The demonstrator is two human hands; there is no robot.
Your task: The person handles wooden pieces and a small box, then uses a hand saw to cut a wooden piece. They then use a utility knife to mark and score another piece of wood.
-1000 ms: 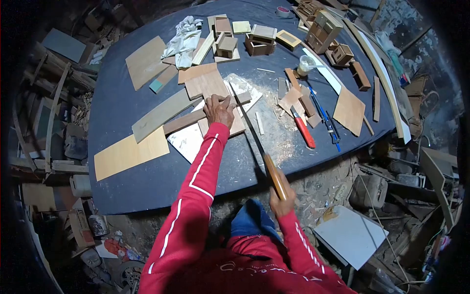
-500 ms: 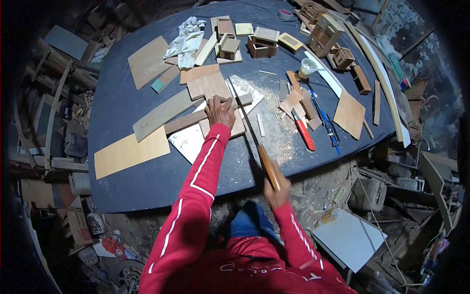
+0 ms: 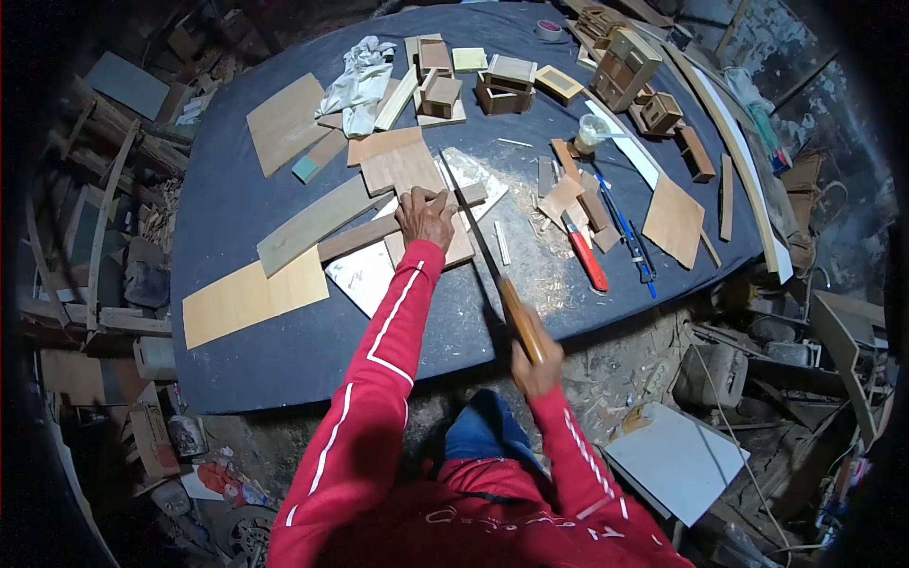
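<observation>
My left hand [image 3: 426,218] presses down with bent fingers on a narrow brown wood strip [image 3: 355,237], which lies at a slant over a thin plywood piece [image 3: 396,163] and a white board [image 3: 365,276]. A handsaw [image 3: 486,251] with a long dark blade and a yellowish wooden handle is in the closed grip of my right hand [image 3: 538,360]. Its blade crosses the strip just right of my left hand, near the strip's right end. Whether the teeth have cut into the wood cannot be made out.
A grey-brown plank [image 3: 317,222] and a pale yellow panel [image 3: 256,298] lie to the left. Right of the saw are a red-handled tool [image 3: 587,260], a blue tool [image 3: 630,237] and a plastic cup [image 3: 593,133]. Small wooden boxes [image 3: 507,85] stand at the back.
</observation>
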